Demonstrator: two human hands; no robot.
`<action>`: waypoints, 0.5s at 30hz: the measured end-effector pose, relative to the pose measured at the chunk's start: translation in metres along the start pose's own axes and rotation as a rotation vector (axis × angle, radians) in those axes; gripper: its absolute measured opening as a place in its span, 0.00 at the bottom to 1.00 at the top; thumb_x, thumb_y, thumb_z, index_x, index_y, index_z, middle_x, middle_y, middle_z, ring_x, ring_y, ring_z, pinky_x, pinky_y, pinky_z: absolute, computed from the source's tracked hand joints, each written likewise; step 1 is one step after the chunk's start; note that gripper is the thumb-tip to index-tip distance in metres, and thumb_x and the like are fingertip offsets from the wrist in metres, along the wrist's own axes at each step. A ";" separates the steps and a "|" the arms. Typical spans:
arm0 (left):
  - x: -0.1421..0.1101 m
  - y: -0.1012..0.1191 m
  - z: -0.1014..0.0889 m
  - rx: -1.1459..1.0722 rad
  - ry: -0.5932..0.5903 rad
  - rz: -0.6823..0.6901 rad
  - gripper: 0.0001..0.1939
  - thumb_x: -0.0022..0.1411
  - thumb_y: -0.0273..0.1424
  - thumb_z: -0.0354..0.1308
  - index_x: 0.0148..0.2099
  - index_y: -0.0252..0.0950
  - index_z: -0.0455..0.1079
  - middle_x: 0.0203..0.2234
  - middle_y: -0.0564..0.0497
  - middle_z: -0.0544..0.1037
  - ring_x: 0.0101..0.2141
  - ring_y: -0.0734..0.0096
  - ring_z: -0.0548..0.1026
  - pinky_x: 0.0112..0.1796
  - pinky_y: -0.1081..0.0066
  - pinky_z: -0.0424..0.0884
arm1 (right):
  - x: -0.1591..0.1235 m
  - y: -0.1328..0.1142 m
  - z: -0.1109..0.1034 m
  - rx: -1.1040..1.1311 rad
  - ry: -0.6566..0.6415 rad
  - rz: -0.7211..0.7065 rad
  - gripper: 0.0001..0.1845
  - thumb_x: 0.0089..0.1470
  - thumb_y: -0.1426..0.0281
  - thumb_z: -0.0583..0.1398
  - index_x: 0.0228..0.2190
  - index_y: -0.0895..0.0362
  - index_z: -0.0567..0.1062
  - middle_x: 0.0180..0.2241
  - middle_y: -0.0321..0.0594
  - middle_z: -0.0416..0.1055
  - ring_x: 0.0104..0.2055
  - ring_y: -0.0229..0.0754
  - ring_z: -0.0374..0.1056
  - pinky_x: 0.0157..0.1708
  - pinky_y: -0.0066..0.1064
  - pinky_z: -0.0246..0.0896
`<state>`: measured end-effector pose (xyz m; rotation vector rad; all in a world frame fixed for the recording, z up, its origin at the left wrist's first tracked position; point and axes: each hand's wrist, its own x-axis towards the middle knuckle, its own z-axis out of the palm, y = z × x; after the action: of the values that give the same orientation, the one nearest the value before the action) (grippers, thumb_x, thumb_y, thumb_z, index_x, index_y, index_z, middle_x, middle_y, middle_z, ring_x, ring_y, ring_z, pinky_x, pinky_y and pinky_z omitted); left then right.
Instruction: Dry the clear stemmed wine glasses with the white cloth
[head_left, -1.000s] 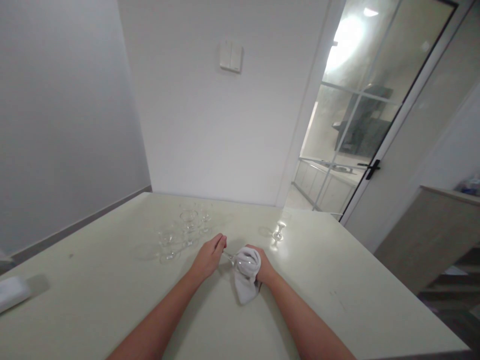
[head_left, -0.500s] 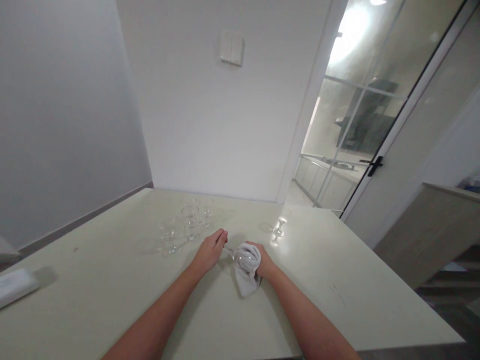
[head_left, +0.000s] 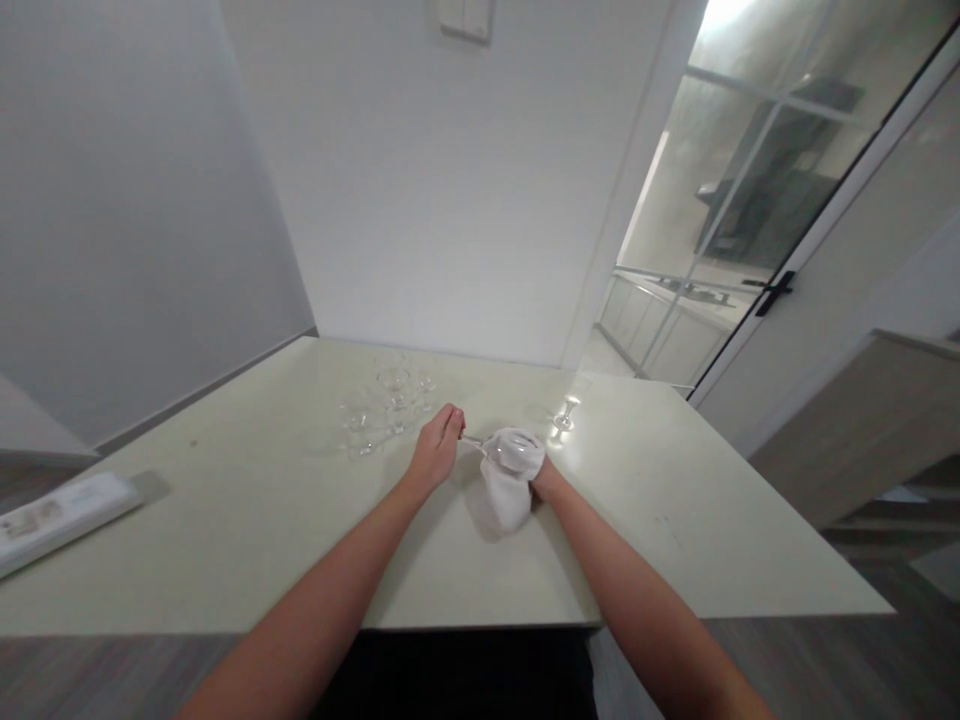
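Observation:
Tilted on its side above the table is a clear wine glass (head_left: 474, 442), its bowl pointing right. My left hand (head_left: 438, 445) is closed on the foot end of the stem. A light grey cloth (head_left: 508, 500) wraps the bowl and hangs down below it. My right hand (head_left: 546, 480) grips this cloth at the bowl, most of its fingers hidden behind the fabric. Past my left hand stand several clear stemmed glasses (head_left: 394, 382) in a group. One more small glass (head_left: 565, 413) stands alone, beyond my right hand.
The pale table (head_left: 645, 540) reaches back to a white wall. A white flat package (head_left: 71, 512) lies at its left edge. A glass-paned door with a black handle (head_left: 775, 293) is at the right, near a wooden shelf unit (head_left: 847, 430).
The view has tipped downward, bringing the table's front edge into sight. Both hands keep hold of the glass and cloth; the hanging cloth has shifted and is slightly blurred.

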<state>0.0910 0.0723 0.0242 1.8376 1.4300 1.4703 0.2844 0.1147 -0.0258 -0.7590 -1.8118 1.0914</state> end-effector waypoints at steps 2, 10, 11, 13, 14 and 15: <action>-0.001 0.001 -0.002 0.038 -0.040 0.057 0.19 0.68 0.42 0.40 0.29 0.38 0.59 0.22 0.55 0.65 0.26 0.72 0.65 0.30 0.72 0.60 | -0.002 -0.006 0.001 0.041 -0.053 -0.012 0.13 0.43 0.62 0.65 0.30 0.56 0.74 0.30 0.39 0.74 0.33 0.43 0.70 0.36 0.34 0.67; 0.001 0.000 -0.004 0.063 -0.109 0.044 0.20 0.68 0.42 0.39 0.29 0.38 0.60 0.22 0.55 0.65 0.26 0.72 0.65 0.31 0.72 0.60 | 0.002 -0.001 0.002 0.119 -0.054 0.046 0.13 0.35 0.67 0.68 0.26 0.57 0.73 0.28 0.36 0.73 0.30 0.39 0.67 0.33 0.29 0.65; 0.002 -0.001 -0.003 0.065 -0.109 0.032 0.20 0.68 0.42 0.39 0.29 0.38 0.60 0.22 0.55 0.66 0.26 0.72 0.65 0.31 0.72 0.60 | 0.003 0.001 0.002 0.124 -0.043 0.053 0.13 0.35 0.66 0.68 0.26 0.56 0.74 0.28 0.37 0.73 0.30 0.39 0.67 0.34 0.30 0.65; 0.002 -0.002 -0.003 0.070 -0.107 0.017 0.20 0.68 0.43 0.39 0.29 0.38 0.60 0.22 0.55 0.66 0.26 0.72 0.66 0.31 0.72 0.60 | 0.003 0.004 0.002 0.114 -0.041 0.048 0.12 0.36 0.66 0.68 0.26 0.57 0.74 0.28 0.38 0.74 0.30 0.39 0.67 0.35 0.30 0.65; 0.003 -0.003 -0.003 0.073 -0.107 0.014 0.20 0.68 0.43 0.39 0.29 0.38 0.60 0.22 0.55 0.66 0.26 0.72 0.66 0.31 0.72 0.60 | 0.002 0.003 0.002 0.101 -0.056 0.037 0.12 0.36 0.67 0.68 0.27 0.57 0.75 0.28 0.38 0.74 0.31 0.39 0.68 0.36 0.30 0.65; 0.003 -0.004 -0.003 0.078 -0.107 0.012 0.20 0.68 0.43 0.39 0.29 0.38 0.60 0.21 0.55 0.66 0.26 0.72 0.66 0.31 0.72 0.60 | 0.001 0.002 0.001 0.084 -0.074 0.024 0.12 0.36 0.67 0.68 0.27 0.58 0.75 0.27 0.38 0.74 0.30 0.39 0.67 0.35 0.30 0.65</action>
<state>0.0865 0.0752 0.0237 1.9441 1.4449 1.3173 0.2826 0.1160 -0.0270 -0.6999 -1.8106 1.2176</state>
